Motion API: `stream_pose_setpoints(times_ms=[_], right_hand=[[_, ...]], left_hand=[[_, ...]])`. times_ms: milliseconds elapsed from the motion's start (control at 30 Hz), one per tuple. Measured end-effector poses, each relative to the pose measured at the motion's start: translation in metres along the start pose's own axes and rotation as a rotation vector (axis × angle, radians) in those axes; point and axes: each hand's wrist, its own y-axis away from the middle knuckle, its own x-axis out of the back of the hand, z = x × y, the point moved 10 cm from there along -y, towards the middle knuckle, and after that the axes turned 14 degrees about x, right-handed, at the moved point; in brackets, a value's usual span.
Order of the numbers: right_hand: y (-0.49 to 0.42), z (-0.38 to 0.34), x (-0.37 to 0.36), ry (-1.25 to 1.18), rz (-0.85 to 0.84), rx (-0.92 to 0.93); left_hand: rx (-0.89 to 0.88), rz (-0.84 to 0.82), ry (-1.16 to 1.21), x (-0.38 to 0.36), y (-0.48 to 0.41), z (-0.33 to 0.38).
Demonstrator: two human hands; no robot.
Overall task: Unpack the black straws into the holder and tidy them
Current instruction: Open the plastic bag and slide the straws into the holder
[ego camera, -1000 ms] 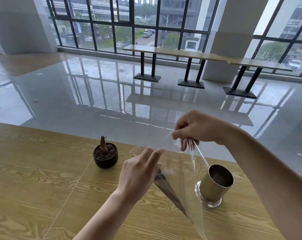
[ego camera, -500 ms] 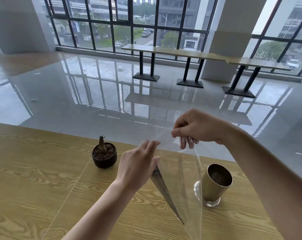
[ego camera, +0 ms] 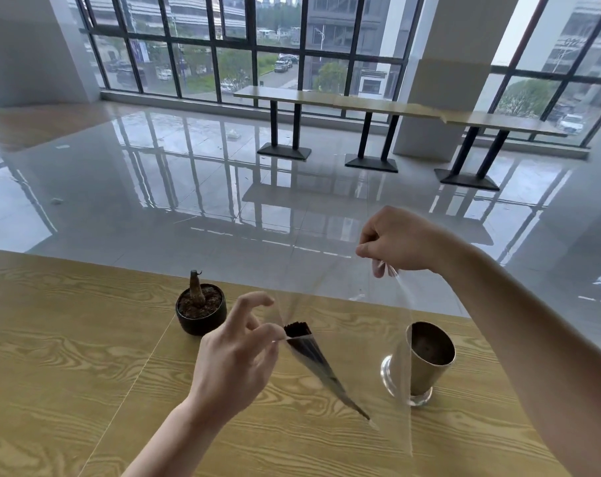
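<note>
A clear plastic bag [ego camera: 378, 356] hangs between my two hands above the wooden table. Inside it a bundle of black straws [ego camera: 312, 356] slants down to the right, its top ends showing at the bag's mouth. My left hand [ego camera: 237, 352] pinches the bag's left edge right beside the straw tops, with the other fingers spread. Higher and to the right, my right hand [ego camera: 395, 241] is closed on the bag's other edge and stretches the film. The metal cup holder [ego camera: 426, 359] stands on a glass base behind the bag, with nothing visible inside.
A small black pot with a stubby plant [ego camera: 200, 306] stands on the wooden table [ego camera: 68, 356] left of my left hand. The table's far edge runs just behind the pot and holder. Beyond are a glossy floor and long tables by the windows.
My right hand has pulled the bag's edge up and to the right, opening the mouth wider. The straw tops now show beside my left hand's fingertips.
</note>
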Motion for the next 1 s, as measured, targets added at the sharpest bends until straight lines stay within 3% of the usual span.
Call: stream_pose_setpoints(times_ms=[300,433,500,600,700,1000], right_hand=[[-0.006,-0.029,0.02,0.081,-0.003,0.072],[-0.006,-0.049,0.025,0.106,-0.017,0.124],[-0.006,-0.062,0.027,0.131,-0.026,0.161],[-0.002,-0.081,0.034,0.155,-0.036,0.207],[0.001,-0.097,0.045,0.122,-0.059,0.242],[-0.005,-0.108,0.068,0.012,-0.047,0.278]], left_hand=[[0.203,0.157,0.261,0.021,0.022,-0.036],[0.39,0.163,0.365,0.008,0.039,-0.072],[0.593,0.03,0.517,-0.023,0.047,-0.098],[0.851,-0.385,0.754,-0.093,0.058,-0.114],[0.898,-0.645,0.896,-0.135,0.055,-0.099],[0.751,-0.637,1.175,-0.147,0.029,-0.071]])
